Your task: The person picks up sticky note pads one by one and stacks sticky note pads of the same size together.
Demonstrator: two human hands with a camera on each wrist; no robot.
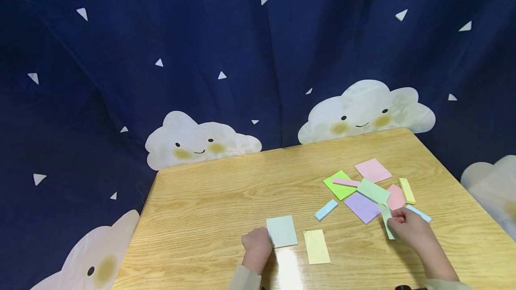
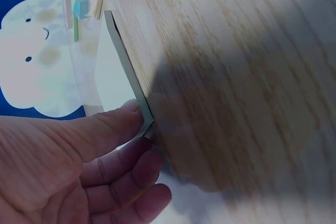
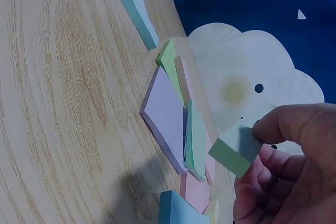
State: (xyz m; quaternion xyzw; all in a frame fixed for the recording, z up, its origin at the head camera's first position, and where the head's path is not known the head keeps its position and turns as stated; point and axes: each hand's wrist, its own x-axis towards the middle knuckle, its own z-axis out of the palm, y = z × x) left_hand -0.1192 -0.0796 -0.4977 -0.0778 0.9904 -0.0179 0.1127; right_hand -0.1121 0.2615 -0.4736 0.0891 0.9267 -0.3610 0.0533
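My left hand (image 1: 257,247) pinches a corner of a pale blue-green square sticky note pad (image 1: 282,232) between thumb and fingers; the thumb lies on its top in the left wrist view. Over on the right, my right hand (image 1: 413,227) grips a narrow green sticky note pad (image 3: 236,148) by thumb and fingertips, raised above the table. Just beyond it lie a wider green pad (image 1: 372,190), a purple square pad (image 1: 362,207) and a pink pad (image 1: 396,197). A yellow pad (image 1: 316,247) rests between the two hands.
Further back are a pink square pad (image 1: 372,170), a bright green pad (image 1: 340,185) and a narrow pink pad (image 1: 346,182). Narrow blue pads (image 1: 325,210) and a narrow yellow pad (image 1: 407,190) lie around the pile. A dark blue curtain (image 1: 242,57) hangs behind the wooden table (image 1: 201,205).
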